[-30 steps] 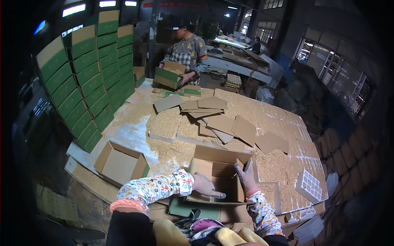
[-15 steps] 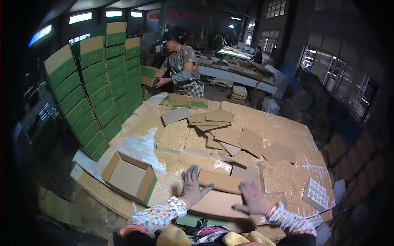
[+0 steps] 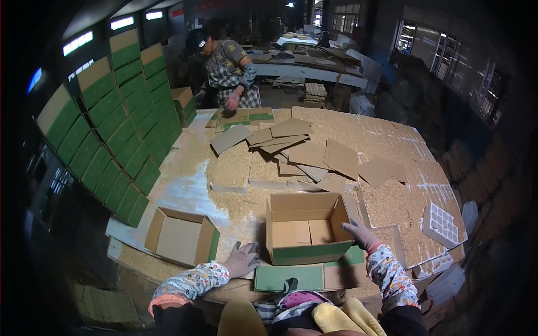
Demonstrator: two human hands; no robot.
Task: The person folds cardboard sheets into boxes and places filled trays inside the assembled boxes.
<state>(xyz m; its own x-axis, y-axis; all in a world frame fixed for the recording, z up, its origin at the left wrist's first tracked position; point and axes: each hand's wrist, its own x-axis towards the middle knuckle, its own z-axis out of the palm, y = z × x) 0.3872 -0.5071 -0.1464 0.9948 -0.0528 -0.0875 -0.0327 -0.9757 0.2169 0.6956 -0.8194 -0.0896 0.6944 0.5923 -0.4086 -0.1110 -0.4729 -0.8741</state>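
An open cardboard box [image 3: 310, 253], brown inside with a green lower front, stands upright in front of me. My right hand [image 3: 362, 236], in a greyish glove, is at its right front corner with fingers stretched out against the side wall. My left hand [image 3: 241, 260], gloved too, lies with fingers spread on the table, left of the box and apart from it. Between me and the box lies a flat green-and-brown cardboard piece [image 3: 288, 278]. A second open box [image 3: 180, 238] sits to the left, beyond my left forearm.
Loose cardboard sheets [image 3: 307, 155] are scattered over the sawdust-like grains on the table [image 3: 193, 193]. Tall stacks of green boxes [image 3: 120, 120] line the left. A white divider tray [image 3: 443, 225] stands at the right edge. A co-worker [image 3: 227, 73] bends over the far side.
The box that was under both hands now stands open side up. My left hand has moved off it to the left. The co-worker's carried box now rests by the stacks.
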